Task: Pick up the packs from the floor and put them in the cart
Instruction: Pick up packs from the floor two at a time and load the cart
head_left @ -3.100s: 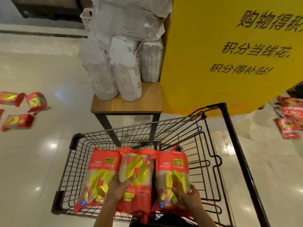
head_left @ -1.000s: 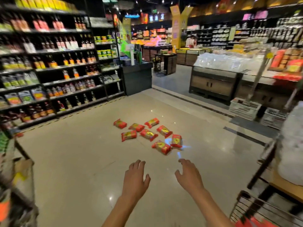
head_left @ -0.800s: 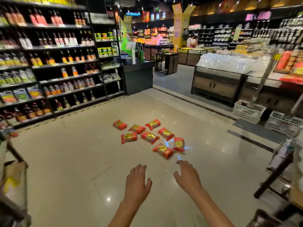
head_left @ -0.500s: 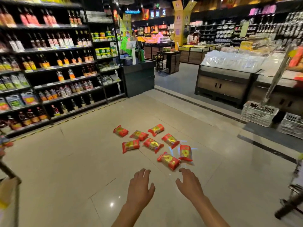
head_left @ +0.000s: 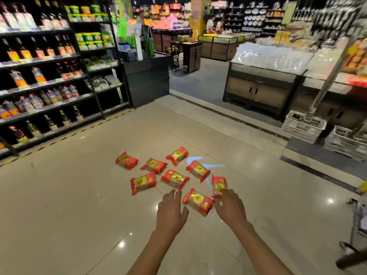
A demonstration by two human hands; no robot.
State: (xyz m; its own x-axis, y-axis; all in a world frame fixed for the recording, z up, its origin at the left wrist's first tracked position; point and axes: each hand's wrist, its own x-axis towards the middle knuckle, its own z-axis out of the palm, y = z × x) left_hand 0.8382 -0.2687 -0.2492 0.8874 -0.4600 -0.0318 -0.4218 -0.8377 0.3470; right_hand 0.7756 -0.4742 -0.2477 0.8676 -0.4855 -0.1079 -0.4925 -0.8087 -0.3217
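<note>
Several red and yellow packs lie scattered on the shiny tiled floor ahead of me. The nearest pack lies between my two hands. My left hand reaches forward with straight fingers and holds nothing, just left of that pack. My right hand is stretched out too, fingers spread, its fingertips in front of the lower end of another pack; whether it touches is unclear. More packs lie farther off. The cart is out of view except for a blurred dark frame at the right edge.
Tall shelves of bottles line the left side. A dark counter stands at the back. Wooden display stands with bagged goods and white plastic crates sit to the right.
Three seconds ago both hands laid packs in the cart. Since then I have turned away and moved toward the packs on the floor; both hands now reach close to the nearest ones.
</note>
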